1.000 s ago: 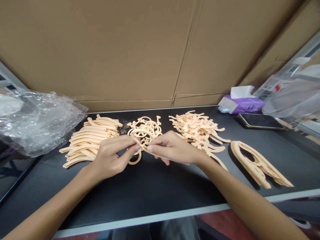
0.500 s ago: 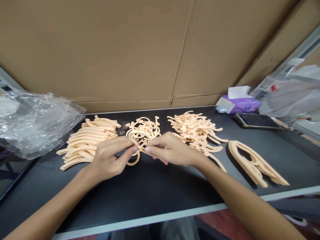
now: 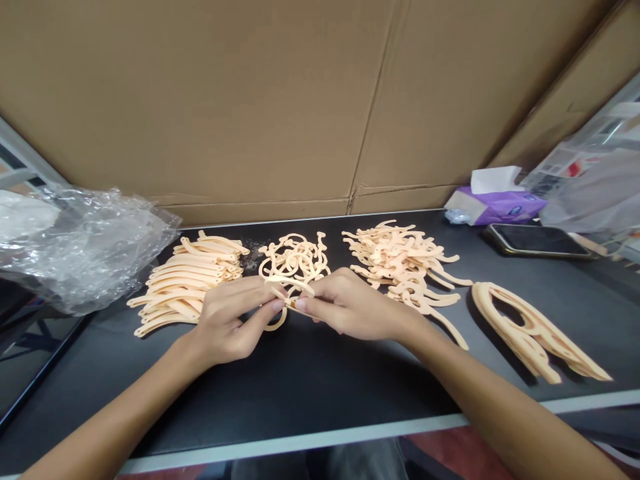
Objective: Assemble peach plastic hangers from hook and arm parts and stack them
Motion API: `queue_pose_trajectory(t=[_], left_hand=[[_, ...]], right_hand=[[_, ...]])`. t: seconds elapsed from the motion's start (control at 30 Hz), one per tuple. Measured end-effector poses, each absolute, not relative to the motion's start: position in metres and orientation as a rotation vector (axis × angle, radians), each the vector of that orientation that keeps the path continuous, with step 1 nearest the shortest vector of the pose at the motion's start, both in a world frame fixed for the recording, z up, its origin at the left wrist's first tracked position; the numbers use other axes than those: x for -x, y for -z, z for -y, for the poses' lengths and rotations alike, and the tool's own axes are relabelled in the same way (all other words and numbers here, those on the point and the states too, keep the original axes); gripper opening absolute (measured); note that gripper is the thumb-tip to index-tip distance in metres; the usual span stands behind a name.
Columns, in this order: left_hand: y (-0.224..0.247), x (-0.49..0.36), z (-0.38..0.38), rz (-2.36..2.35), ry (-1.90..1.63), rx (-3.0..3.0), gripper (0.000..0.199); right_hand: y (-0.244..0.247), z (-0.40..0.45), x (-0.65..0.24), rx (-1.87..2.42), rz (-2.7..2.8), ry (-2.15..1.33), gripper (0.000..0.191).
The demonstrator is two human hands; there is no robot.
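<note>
Above the middle of the table, my left hand (image 3: 233, 323) is closed, with thumb and fingertips pinching cream plastic hanger parts. My right hand (image 3: 350, 303) pinches the same parts from the other side, fingertips almost touching my left. A curved hanger hook (image 3: 294, 283) rises from between the hands; how the parts join is hidden by the fingers. Behind the hands lies a heap of loose hooks (image 3: 295, 250). Left of it are stacked curved hanger arms (image 3: 183, 277), and to the right a pile of hanger arms with notched ends (image 3: 407, 260).
Folded hangers (image 3: 535, 333) lie nested at the right on the black table (image 3: 320, 400). Behind them are a phone (image 3: 537, 241) and a purple tissue pack (image 3: 500, 203). Crumpled clear plastic (image 3: 95, 247) sits at the left. Cardboard (image 3: 250, 100) stands along the back.
The held hook has tipped over, from a raised loop to a flatter, nearly edge-on view. Both hands keep their pinch. The whole scene has shifted slightly right with the camera.
</note>
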State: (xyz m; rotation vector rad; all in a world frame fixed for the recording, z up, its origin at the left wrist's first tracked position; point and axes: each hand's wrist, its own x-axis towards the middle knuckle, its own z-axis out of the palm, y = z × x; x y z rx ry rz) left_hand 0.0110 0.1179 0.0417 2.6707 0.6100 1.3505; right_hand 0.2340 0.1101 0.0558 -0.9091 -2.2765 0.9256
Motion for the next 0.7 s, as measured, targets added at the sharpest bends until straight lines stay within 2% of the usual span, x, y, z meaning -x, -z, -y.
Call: queue_pose_trajectory(t=[0.7], left_hand=[[-0.0435, -0.0085, -0.1169, -0.614, -1.404, -2.655, 0.016]], right_hand=[[-0.0573, -0.1071, -0.2332, 0.867, 2.31, -0.803, 0.036]])
